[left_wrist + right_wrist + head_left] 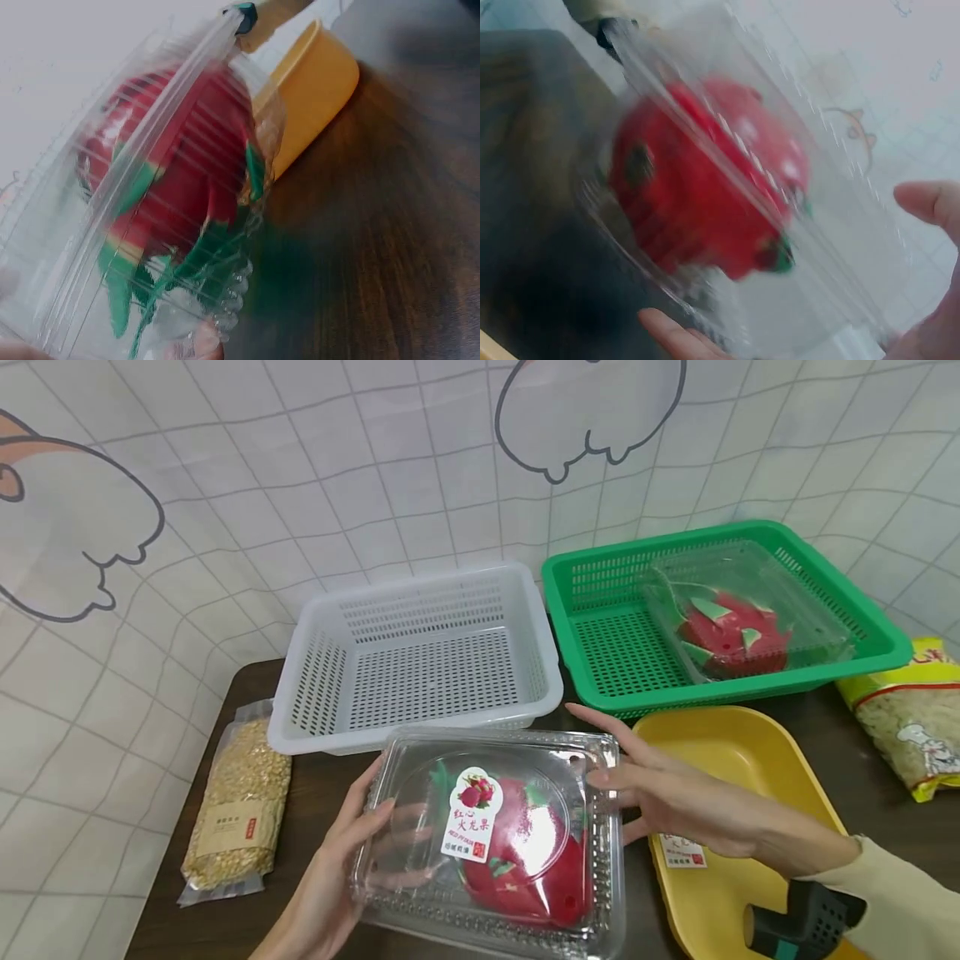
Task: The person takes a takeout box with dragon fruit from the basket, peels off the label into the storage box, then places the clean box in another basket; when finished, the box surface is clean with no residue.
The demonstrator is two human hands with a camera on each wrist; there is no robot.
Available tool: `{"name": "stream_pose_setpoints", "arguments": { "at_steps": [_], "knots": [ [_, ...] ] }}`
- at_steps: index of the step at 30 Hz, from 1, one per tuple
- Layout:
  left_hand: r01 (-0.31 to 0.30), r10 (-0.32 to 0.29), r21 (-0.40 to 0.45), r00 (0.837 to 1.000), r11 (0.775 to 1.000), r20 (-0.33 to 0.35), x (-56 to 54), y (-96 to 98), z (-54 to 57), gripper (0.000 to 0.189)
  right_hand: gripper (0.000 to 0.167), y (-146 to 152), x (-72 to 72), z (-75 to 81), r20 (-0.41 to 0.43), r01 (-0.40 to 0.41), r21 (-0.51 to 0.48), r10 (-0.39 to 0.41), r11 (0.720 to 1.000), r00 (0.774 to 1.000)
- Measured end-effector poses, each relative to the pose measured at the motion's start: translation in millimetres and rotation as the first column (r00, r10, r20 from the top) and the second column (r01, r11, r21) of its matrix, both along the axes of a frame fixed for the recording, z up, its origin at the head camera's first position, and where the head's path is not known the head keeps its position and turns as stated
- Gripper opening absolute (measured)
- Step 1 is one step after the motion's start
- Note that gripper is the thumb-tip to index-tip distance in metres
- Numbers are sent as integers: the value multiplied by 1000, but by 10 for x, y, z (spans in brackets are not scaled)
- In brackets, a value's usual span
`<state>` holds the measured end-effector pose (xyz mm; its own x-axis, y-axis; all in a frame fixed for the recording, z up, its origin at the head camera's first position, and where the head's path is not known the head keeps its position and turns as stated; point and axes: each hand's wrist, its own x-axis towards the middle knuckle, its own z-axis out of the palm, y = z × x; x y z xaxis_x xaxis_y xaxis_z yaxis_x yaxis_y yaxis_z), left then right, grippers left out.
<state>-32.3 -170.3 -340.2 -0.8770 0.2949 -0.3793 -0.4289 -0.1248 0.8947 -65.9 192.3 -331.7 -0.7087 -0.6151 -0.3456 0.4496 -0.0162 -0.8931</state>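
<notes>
A clear plastic clamshell box (408,881) with a red dragon fruit (513,893) inside is tilted above the dark table, in front of the white basket. On its lid is a white label (470,814) with a dragon fruit picture. My left hand (330,868) grips the box's left end, thumb over the lid and fingers seen through the plastic. At the right end, my right hand (675,793) has its fingers spread, one fingertip at the lid's edge. In the right wrist view its thumb (922,201) stands apart from the box.
Behind are a white basket (420,727) and a green basket (615,697) holding another boxed dragon fruit (731,635). A yellow tray (738,760) with a label (682,852) stands at right. Bagged grains (236,810) lie left; a yellow bag (918,727) lies far right.
</notes>
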Motion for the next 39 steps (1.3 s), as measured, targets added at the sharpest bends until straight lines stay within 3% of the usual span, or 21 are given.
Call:
{"name": "stream_pose_setpoints", "arguments": {
  "at_steps": [5,9,16,20,29,39],
  "knots": [
    [-72,73,-45,997,996,29,52,5,3,64,95,-150,142,-31,-4,34,61,-34,998,999],
    [-101,104,-77,994,992,35,89,10,-26,65,94,-226,187,-45,-14,6,128,-4,992,1000],
    [-61,66,-84,997,995,51,163,29,-110,70,87,-199,188,-16,-26,-14,242,21,970,999],
    [-55,62,-91,996,994,68,148,61,-141,70,84,-173,157,-7,-28,-22,276,31,961,999],
    [-36,46,-92,994,995,104,69,118,-225,72,87,-208,29,-79,23,-26,227,21,974,1000],
    [-40,51,-132,995,990,81,-20,143,-284,76,84,-244,-132,-144,-30,2,273,6,962,1000]
  ]
}}
